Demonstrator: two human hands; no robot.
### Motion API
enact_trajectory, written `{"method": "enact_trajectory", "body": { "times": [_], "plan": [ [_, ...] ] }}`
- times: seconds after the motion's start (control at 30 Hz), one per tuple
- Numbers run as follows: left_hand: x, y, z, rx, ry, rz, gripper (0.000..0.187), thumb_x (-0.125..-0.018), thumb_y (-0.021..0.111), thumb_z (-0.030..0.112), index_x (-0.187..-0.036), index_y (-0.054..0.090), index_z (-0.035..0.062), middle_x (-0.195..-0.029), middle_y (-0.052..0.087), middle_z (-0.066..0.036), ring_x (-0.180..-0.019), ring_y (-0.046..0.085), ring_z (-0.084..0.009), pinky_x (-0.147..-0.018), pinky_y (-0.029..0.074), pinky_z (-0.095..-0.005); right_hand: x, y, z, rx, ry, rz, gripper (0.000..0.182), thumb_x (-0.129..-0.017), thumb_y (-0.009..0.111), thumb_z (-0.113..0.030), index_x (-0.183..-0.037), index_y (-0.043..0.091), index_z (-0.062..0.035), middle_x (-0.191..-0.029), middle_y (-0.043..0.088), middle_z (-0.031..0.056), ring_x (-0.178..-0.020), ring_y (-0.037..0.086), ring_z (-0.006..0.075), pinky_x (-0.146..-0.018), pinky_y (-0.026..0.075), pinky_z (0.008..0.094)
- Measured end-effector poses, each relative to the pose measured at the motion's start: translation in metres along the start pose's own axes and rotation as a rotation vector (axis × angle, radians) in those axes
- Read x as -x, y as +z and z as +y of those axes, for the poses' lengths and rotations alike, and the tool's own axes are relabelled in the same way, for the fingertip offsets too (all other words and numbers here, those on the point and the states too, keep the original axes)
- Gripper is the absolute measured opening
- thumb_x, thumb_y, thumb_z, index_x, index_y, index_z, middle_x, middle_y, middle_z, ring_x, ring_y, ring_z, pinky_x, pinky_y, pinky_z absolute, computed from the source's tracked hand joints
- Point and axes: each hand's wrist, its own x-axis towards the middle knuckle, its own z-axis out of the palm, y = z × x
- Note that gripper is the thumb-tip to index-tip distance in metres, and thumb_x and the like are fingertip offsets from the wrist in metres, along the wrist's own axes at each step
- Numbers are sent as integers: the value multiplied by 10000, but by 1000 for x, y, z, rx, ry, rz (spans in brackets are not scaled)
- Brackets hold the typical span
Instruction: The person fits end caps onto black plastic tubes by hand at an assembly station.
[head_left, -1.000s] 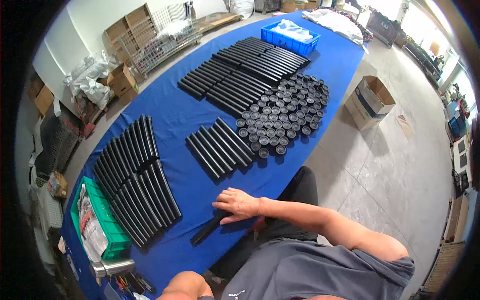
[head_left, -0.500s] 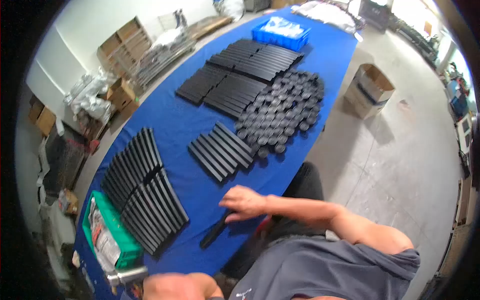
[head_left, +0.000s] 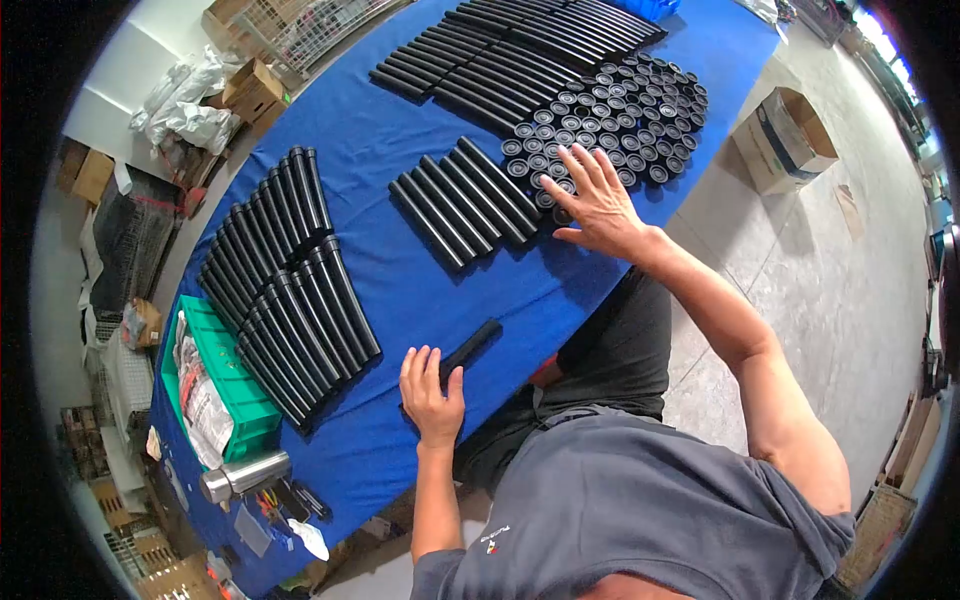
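My left hand [head_left: 432, 402] rests over the lower end of a single black tube [head_left: 472, 345] near the table's front edge, its fingers apart and not wrapped round it. My right hand [head_left: 600, 212] is spread with nothing held, at the near edge of a pile of round black caps [head_left: 635, 118]. Left of that hand lies a short row of black tubes [head_left: 462, 205]. Farther left, two fanned rows of tubes with wider collared ends [head_left: 290, 290] lie side by side. More black tubes [head_left: 500, 50] lie in rows at the back.
The blue cloth [head_left: 350, 190] covers the table. At its left stand a green crate [head_left: 235, 395] holding plastic-wrapped stuff and a metal flask [head_left: 245, 476], near small tools [head_left: 280, 505]. A blue bin [head_left: 650, 8] is at the back. A cardboard box [head_left: 785, 140] stands on the floor to the right.
My right hand has left the single tube and moved up to the caps, fingers now spread. My left hand has come from the bottom edge to the tube. The view has shifted.
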Motion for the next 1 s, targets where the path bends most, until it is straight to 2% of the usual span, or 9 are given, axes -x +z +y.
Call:
{"method": "enact_trajectory", "body": {
  "times": [0.07,0.1,0.33,0.57,0.77,0.87,1.0],
  "plan": [
    [-2,1,2,-20,7,-9,396,-928,739,237,-1217,669,-25,-1266,651,-210,-1252,572,-433,-1072,458,-508,-5,0,4,33,-49,-42,892,-771,817,-527,-1526,464,-208,-1659,232,240,-1550,191,406,-1270,122,555],
    [-1,2,2,-41,15,-8,404,-917,752,256,-1226,667,9,-1262,648,-190,-1260,574,-426,-1045,481,-503,-7,4,6,56,-61,-75,877,-785,794,-556,-1531,461,-238,-1668,223,225,-1552,186,403,-1270,115,560],
    [-1,3,2,-68,44,-21,390,-898,762,239,-1211,672,26,-1263,646,-185,-1245,586,-424,-1024,504,-497,-9,21,10,43,-109,-76,808,-826,741,-585,-1521,474,-272,-1665,237,209,-1556,171,398,-1266,121,572],
    [-2,3,3,-80,43,-34,378,-893,766,243,-1195,679,34,-1257,647,-184,-1229,596,-424,-1009,519,-495,-7,1,20,-69,-165,-134,688,-811,804,-467,-1425,571,-263,-1655,253,208,-1555,176,397,-1270,142,570],
    [-2,4,2,-76,33,-45,383,-886,774,252,-1187,681,35,-1255,648,-180,-1222,602,-420,-998,522,-497,-2,5,42,-166,-309,-148,718,-776,850,-414,-1423,571,-279,-1657,237,204,-1544,207,400,-1281,144,560],
    [-3,3,3,-71,42,-56,387,-878,781,247,-1185,681,35,-1256,649,-177,-1219,606,-416,-994,522,-496,-4,1,44,-173,-314,-160,727,-773,853,-419,-1424,575,-251,-1650,251,206,-1541,225,390,-1273,163,566],
    [-1,4,2,-81,38,-52,395,-864,791,237,-1184,680,34,-1258,651,-174,-1218,610,-410,-993,522,-488,8,-17,41,-245,-147,-30,696,-765,857,-404,-1364,602,-157,-1627,294,212,-1537,242,375,-1262,187,573]
  ]
}}
